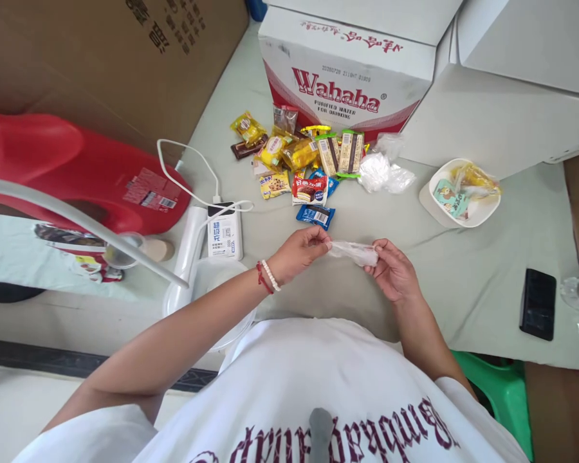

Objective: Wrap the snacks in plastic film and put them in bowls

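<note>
Fingers [321, 240] of the left hand [296, 254] pinch one end of a clear plastic wrapper [354, 252]. The right hand [393, 273] pinches the other end, and both are closed tight on it. The wrapper is thin, crinkled and translucent. It is drawn out level between the two hands, just above the counter [463, 270] and in front of the person's chest.

A red cord and a white bead bracelet [269, 276] circle the left wrist. Just beyond the left fingers lies a glossy blue packet [315, 215], and behind it a red packet [309, 190] showing a chocolate cake. Further back is a loose heap of yellow foil snacks [289, 153] and striped bars. Crumpled clear plastic [381, 170] sits to the right of the heap.

A white and red carton [352, 71] behind the heap reads "Wahaha, purified water for drinking". A white bowl [482, 209] to the right holds wrappers, and a black phone [538, 303] lies flat near the counter's right edge. To the left are a white power bank [224, 233] with printed characters and a cable, and a red plastic jug [67, 167] on its side. The counter is smooth and pale grey-green, with brown cardboard [101, 51] behind it.
</note>
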Tool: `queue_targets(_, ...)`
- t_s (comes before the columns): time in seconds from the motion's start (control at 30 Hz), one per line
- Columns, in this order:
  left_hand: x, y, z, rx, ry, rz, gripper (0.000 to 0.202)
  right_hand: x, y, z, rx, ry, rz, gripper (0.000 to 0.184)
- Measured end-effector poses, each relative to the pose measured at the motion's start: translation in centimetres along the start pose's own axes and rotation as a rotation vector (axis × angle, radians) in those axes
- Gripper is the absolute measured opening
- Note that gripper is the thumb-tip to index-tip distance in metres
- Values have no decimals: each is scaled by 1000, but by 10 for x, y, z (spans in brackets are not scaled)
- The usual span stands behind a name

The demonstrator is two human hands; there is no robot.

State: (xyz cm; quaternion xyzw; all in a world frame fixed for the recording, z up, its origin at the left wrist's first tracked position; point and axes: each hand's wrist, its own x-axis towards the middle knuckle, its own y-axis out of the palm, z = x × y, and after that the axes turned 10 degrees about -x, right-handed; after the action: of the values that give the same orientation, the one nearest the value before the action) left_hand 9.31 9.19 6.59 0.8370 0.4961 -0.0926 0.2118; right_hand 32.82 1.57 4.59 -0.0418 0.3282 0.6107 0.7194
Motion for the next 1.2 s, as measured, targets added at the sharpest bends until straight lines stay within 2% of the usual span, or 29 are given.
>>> queue_targets(0.1, -3, -7, -10, 43, 24, 133, 34, 7, -4, 7, -107, -8, 2, 27)
queue_targets(0.17, -9, -11, -18, 297, 163, 235, 28, 11, -9, 14, -199, -60, -24, 27)
queue_targets(0.23, -17, -14, -24, 642, 374, 302, 22, 15, -13, 22, -249, -117, -47, 27)
queue_targets(0.3, -24, -15, -27, 929, 520, 305, 24, 17, -13, 26, -241, -128, -47, 27)
queue_targets(0.4, -30, -15, -22, 1137, 521, 271, 27, 20, -8, 26, -170, -124, -72, 28)
queue_targets(0.47, -32, -14, -18, 1109, 451, 298, 28, 21, -2, 22, -122, -138, -99, 30)
queue_targets(0.53, -32, -13, -16, 964, 393, 227, 35, 21, 3, 17, -119, -159, -104, 29)
queue_targets(0.57, -30, -12, -18, 878, 384, 113, 39, 21, 6, 15, -146, -176, -102, 29)
queue_targets(0.67, -21, -5, -27, 651, 385, -338, 47, 19, 15, 10, -258, -260, -111, 26)
queue_targets(0.7, -16, -2, -31, 579, 333, -414, 50, 19, 18, 9, -291, -296, -122, 25)
queue_targets(0.73, -10, 2, -33, 497, 236, -431, 53, 17, 21, 7, -327, -335, -135, 24)
queue_targets(0.77, -4, 6, -34, 401, 102, -400, 54, 16, 24, 6, -367, -377, -147, 23)
queue_targets(0.83, 9, 13, -32, 172, -153, -286, 50, 12, 30, 2, -454, -452, -151, 22)
queue_targets(0.9, 20, 18, -23, -42, -229, -215, 43, 8, 33, -4, -516, -482, -121, 22)
queue_targets(1.0, 30, 18, -7, -134, -80, -216, 32, 5, 31, -8, -552, -411, -66, 26)
queue_targets(1.13, 27, 12, 3, 197, 164, -168, 23, 10, 29, -4, -609, -390, -140, 34)
queue_targets(1.2, 22, 10, 4, 299, 240, -127, 24, 18, 34, 0, -637, -398, -146, 32)
